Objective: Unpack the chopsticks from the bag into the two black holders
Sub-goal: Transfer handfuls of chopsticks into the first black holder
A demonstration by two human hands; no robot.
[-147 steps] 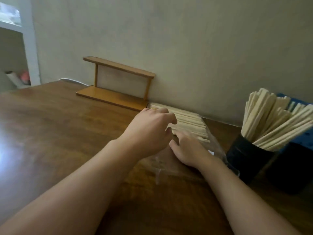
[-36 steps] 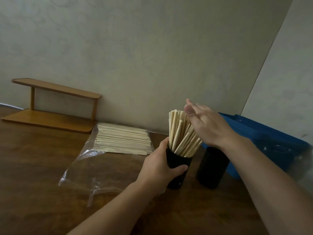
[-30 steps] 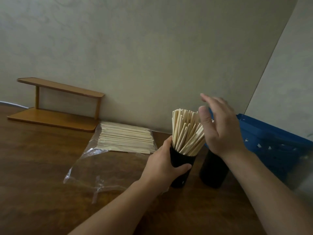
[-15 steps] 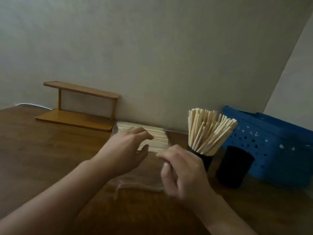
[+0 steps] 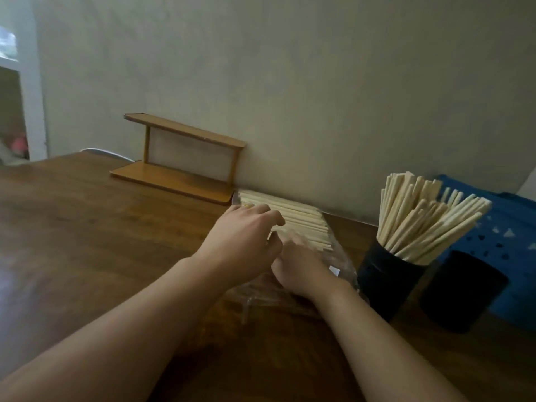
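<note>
Two holders wait at the right, and only one has been filled, so I'd judge the job roughly half done. Starting from the left, a small wooden shelf (image 5: 179,166) of smooth honey-coloured boards stands against the plain wall on the dark, glossy table (image 5: 72,227). Beside it lies the clear plastic bag (image 5: 339,256), crinkled and limp, with a flat stack of pale, slender chopsticks (image 5: 295,219) still inside. The left hand (image 5: 243,242) hovers over that stack with fingers curled downward; whether they actually pinch anything I cannot tell. The right hand (image 5: 301,265) reaches into the bag's mouth, its fingers blurred and partly hidden by the other hand, so its hold is unclear too. Further right, the near black holder (image 5: 385,277), a matte cylinder, bristles with a fanned bundle of sticks. The second black holder (image 5: 461,288) shows no sticks above its rim. Behind them sits a blue perforated basket (image 5: 510,227).
</note>
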